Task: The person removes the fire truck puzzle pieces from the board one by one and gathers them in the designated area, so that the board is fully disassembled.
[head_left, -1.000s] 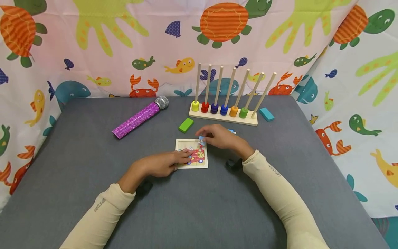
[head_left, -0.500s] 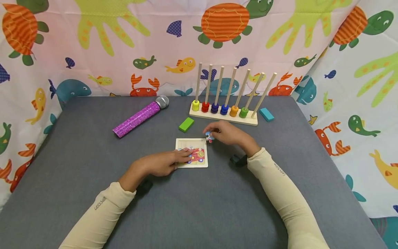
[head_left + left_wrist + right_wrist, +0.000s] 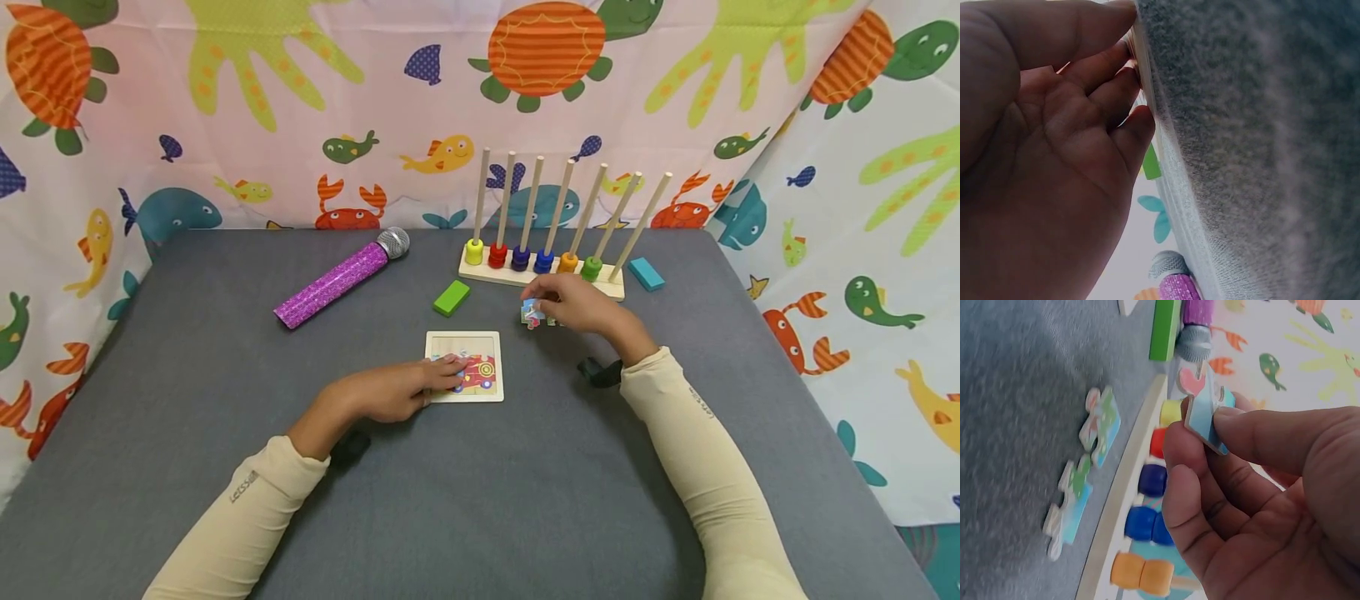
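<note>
My left hand (image 3: 397, 392) rests with extended fingers on the left part of a small wooden puzzle board (image 3: 463, 343). A red vehicle picture fills the board's lower part, partly covered by my fingers; bare wood shows in the upper part. To the upper right of the board, my right hand (image 3: 585, 310) pinches a light-blue jigsaw puzzle piece (image 3: 1205, 422) between thumb and fingers. Two loose puzzle pieces lie on the grey cloth in the right wrist view, one upper piece (image 3: 1107, 428) and one lower piece (image 3: 1071, 509); my right hand mostly hides them in the head view.
Behind my right hand stands a wooden peg rack (image 3: 491, 273) with coloured beads on upright rods. A green block (image 3: 452, 297) lies beyond the board, a teal block (image 3: 647, 274) right of the rack. A glittery purple microphone (image 3: 333, 285) lies at the back left.
My right hand has moved from the board's upper right corner to the right and away from me, carrying the puzzle piece. My left hand stays on the board.
</note>
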The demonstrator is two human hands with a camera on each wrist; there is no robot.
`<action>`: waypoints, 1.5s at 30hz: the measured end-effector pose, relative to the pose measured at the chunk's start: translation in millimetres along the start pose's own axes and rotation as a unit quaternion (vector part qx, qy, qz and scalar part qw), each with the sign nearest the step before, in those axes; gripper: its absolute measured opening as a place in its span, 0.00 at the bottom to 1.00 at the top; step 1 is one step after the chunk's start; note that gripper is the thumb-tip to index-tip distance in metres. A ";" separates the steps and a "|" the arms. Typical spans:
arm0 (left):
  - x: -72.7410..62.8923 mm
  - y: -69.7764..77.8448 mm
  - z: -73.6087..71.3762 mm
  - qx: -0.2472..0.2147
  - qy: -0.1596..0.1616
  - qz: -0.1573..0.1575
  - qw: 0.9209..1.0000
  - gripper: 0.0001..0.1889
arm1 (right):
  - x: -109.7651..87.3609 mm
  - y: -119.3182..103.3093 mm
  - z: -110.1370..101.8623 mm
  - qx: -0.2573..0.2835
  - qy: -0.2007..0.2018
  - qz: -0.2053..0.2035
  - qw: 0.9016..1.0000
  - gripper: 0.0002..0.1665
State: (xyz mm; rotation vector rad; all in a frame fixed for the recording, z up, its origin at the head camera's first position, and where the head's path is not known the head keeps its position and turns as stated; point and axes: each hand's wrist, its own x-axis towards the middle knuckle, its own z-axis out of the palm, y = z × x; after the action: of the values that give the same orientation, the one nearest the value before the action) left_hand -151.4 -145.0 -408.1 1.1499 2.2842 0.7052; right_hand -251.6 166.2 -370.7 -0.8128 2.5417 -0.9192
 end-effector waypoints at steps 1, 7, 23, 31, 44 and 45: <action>-0.1 -0.2 -0.1 0.000 0.001 0.001 1.000 0.25 | -0.7 1.2 -1.3 -0.003 -0.001 0.000 1.000 0.14; -0.7 1.9 -1.6 0.001 0.002 -0.001 1.000 0.25 | -3.4 9.3 -4.9 -0.017 -0.012 -0.006 1.000 0.14; -2.6 3.1 -1.8 0.002 -0.002 -0.004 1.000 0.25 | -21.3 32.1 -12.0 -0.035 0.018 0.014 0.999 0.15; -0.6 1.9 -0.5 0.005 -0.003 -0.009 1.000 0.25 | -25.7 46.9 -19.3 -0.044 0.028 0.021 0.998 0.14; -0.2 1.0 1.6 -0.002 -0.008 -0.018 1.000 0.27 | -30.7 62.4 -15.8 -0.028 0.040 0.070 0.996 0.10; 0.2 1.1 0.6 -0.004 -0.007 -0.017 1.000 0.27 | -30.2 63.2 -16.7 -0.033 0.039 0.074 0.996 0.10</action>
State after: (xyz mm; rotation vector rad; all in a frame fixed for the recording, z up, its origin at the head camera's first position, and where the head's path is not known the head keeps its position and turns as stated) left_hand -150.5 -144.2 -407.9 1.1066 2.2812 0.6907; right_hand -261.1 232.6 -397.1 -0.6070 2.6716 -0.8399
